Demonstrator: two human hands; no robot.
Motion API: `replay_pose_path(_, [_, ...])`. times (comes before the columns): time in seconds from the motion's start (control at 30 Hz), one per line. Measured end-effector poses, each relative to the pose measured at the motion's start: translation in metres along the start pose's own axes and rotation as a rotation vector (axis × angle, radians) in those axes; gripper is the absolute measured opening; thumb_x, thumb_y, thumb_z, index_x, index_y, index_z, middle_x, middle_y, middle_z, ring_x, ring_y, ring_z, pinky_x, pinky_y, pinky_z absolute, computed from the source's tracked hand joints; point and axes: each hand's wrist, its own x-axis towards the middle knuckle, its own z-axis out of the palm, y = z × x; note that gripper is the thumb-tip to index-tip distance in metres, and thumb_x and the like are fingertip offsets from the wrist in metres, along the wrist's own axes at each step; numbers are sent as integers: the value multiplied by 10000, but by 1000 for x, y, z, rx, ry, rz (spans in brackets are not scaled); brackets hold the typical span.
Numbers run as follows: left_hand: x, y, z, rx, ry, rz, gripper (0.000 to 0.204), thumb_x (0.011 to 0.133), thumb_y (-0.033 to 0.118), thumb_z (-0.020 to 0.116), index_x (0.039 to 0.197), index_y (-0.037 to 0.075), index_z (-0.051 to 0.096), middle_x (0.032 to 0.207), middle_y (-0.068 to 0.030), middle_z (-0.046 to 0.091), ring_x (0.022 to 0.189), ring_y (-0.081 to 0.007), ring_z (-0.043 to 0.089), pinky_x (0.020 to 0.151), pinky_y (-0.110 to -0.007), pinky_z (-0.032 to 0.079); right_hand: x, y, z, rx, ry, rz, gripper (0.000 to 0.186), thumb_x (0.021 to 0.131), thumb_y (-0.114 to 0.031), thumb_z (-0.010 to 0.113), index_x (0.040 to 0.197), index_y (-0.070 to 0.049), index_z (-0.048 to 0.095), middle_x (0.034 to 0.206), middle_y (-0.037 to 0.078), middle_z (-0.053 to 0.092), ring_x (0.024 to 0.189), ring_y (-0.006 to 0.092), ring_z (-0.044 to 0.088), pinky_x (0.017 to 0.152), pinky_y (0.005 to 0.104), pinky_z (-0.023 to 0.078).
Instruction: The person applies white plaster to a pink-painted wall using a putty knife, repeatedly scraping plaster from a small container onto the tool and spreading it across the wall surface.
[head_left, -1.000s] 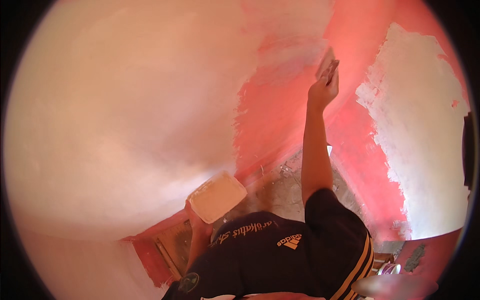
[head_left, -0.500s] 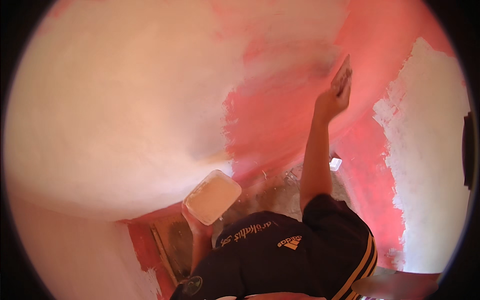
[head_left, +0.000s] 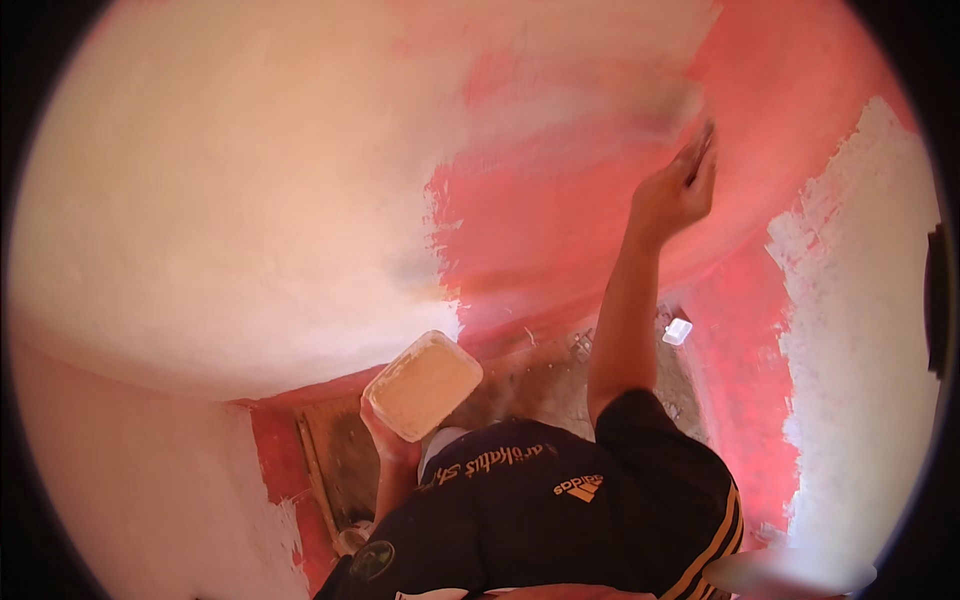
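Note:
Low in the middle, my left hand (head_left: 388, 436) grips a shallow rectangular tub (head_left: 425, 385) from its near left side. A smooth cream paste fills it, and dried paste crusts its rim. My right arm is stretched up and ahead to the wall. My right hand (head_left: 672, 202) is closed on a thin flat spreader (head_left: 707, 138), seen nearly edge-on; the fingers hide most of it. The spreader is at the red part of the wall (head_left: 560, 215), just below a wet, pale smear (head_left: 660, 110). Cream coating (head_left: 250, 200) covers the wall to the left.
A side wall at right is red near the corner, with a ragged whitish coated area (head_left: 860, 300). A small white object (head_left: 677, 331) lies low by that corner. Wooden sticks (head_left: 318, 475) lean at lower left. A blurred pale shape (head_left: 790, 572) sits at lower right.
My right hand has shifted slightly right, and the spreader has turned more edge-on. The smear above it looks paler. My left hand still holds the tub; the whole view has shifted a little.

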Motion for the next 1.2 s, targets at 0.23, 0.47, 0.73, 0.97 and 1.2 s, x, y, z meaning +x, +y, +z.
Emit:
replay_pose_path(0.23, [10, 2, -5, 175, -70, 53, 618, 1044, 539, 322, 1404, 70, 500, 1374, -100, 588, 1267, -273, 565, 1067, -419, 461, -142, -87, 25, 736, -652, -175, 309, 795, 105, 571, 1096, 76, 636, 1199, 240, 665, 1117, 334, 658, 899, 430, 545])
replay_pose_path(0.47, [5, 15, 0, -13, -48, -3, 569, 1058, 498, 315, 1388, 73, 502, 1370, -94, 586, 1263, -262, 564, 1066, -398, 459, -2, -4, -37, 33, -136, 59, 432, 1020, -43, 446, 1438, 49, 503, 1315, 178, 641, 1147, 257, 643, 977, 340, 509])
replay_pose_path(0.73, [15, 34, -18, 252, -140, -43, 581, 1064, 509, 277, 1404, 87, 487, 1391, -92, 571, 1276, -267, 556, 1079, -407, 451, -137, -45, 22, 457, -390, -223, 314, 1035, -86, 470, 1265, 48, 636, 1298, 223, 649, 1224, 361, 623, 1008, 431, 524])
replay_pose_path(0.97, [-12, 63, 0, 149, -80, -113, 684, 1055, 588, 235, 1490, 90, 406, 1490, -112, 488, 1358, -292, 477, 1142, -427, 382, -27, -13, -66, 46, 11, 226, 407, 1058, -195, 497, 1356, 81, 521, 1305, 178, 625, 1174, 264, 628, 970, 376, 511])
replay_pose_path(1.2, [40, 51, -37, 89, -198, -323, 730, 1045, 621, 233, 1509, 77, 382, 1523, -118, 455, 1385, -293, 450, 1157, -428, 364, -19, 76, -43, -297, -81, -207, 376, 994, -67, 456, 1327, 33, 601, 1082, 173, 686, 979, 254, 655, 878, 360, 515])
